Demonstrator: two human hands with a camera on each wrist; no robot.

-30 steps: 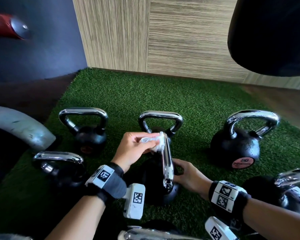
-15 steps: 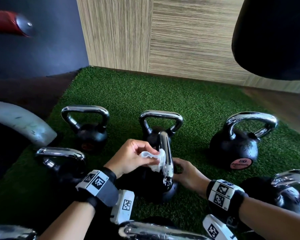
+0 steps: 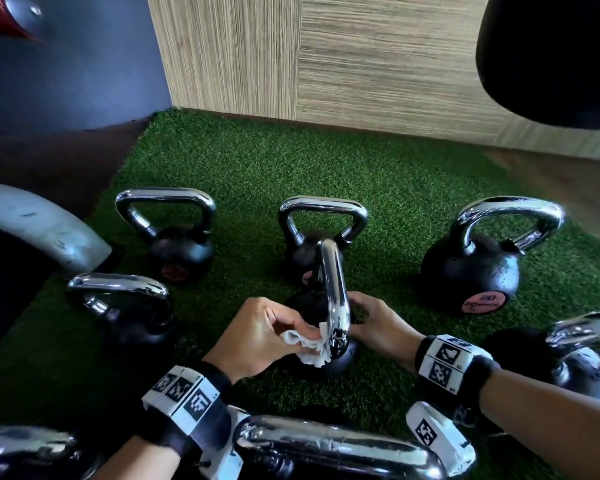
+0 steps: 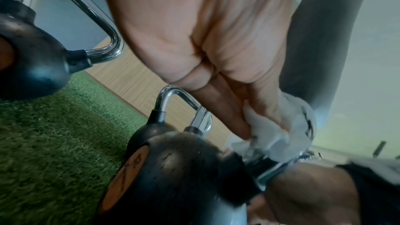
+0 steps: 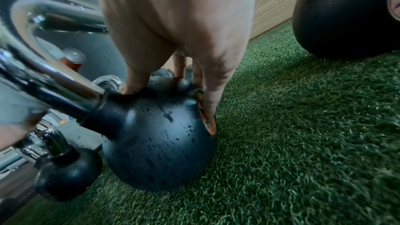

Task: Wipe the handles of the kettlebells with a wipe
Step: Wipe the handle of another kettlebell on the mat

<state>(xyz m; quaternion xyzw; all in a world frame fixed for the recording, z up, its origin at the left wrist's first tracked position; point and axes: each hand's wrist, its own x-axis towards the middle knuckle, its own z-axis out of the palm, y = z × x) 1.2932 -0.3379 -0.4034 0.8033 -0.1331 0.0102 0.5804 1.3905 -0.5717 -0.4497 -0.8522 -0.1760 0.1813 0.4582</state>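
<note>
A black kettlebell (image 3: 338,360) stands on the green turf, its chrome handle (image 3: 333,289) turned edge-on to me. My left hand (image 3: 302,332) pinches a crumpled white wipe (image 3: 309,346) against the near lower end of that handle. The left wrist view shows the wipe (image 4: 279,131) bunched between thumb and fingers just above the kettlebell's ball (image 4: 173,168). My right hand (image 3: 361,306) cups the right side of the ball. In the right wrist view its thumb (image 5: 134,83) sits by the handle's root and the fingers (image 5: 210,98) run down the wet ball (image 5: 160,134).
Several more kettlebells ring this one: back left (image 3: 174,233), back middle (image 3: 323,216), back right (image 3: 471,271), left (image 3: 125,306), right (image 3: 586,351), and one close below (image 3: 333,445). A grey curved metal part (image 3: 42,226) lies left. A black bag (image 3: 551,57) hangs top right.
My left hand has slid the wipe from the top of the handle down its near side towards me. The right hand has stayed on the ball.
</note>
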